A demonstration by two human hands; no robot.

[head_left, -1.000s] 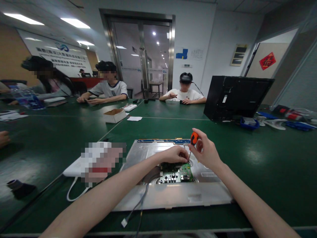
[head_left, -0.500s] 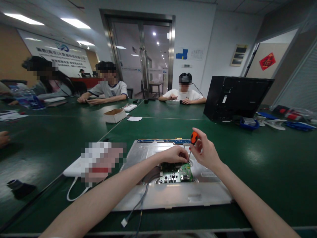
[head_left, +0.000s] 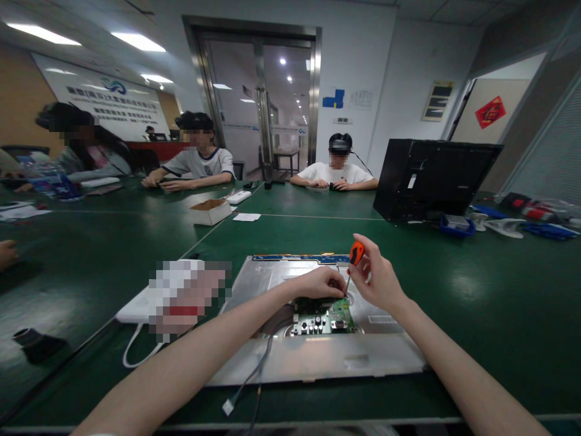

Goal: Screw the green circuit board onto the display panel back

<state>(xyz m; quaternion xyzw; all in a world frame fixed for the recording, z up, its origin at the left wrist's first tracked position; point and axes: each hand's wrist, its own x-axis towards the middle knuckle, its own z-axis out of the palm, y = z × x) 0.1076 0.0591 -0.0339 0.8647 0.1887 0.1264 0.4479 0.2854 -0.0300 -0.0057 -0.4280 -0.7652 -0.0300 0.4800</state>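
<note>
While gripping an orange-and-black screwdriver [head_left: 357, 251] in clamped fingers of the R hand [head_left: 380, 280], sets the tip by what looks like the far R corner of the green board [head_left: 344, 315], approx. mid-panel. Holds L hand [head_left: 318, 283] fingers together beside the tip; cannot tell if pinching a small part. Has the metal panel [head_left: 308, 360] lying flat close to the worktop's [head_left: 508, 303] near edge, w/ cable [head_left: 263, 357] trailing over the panel's near edge, L of ctr. Seemingly at the point of seating or turning the tip; calls for steady aim, light pressure & L fingertips out of slip range.
</note>
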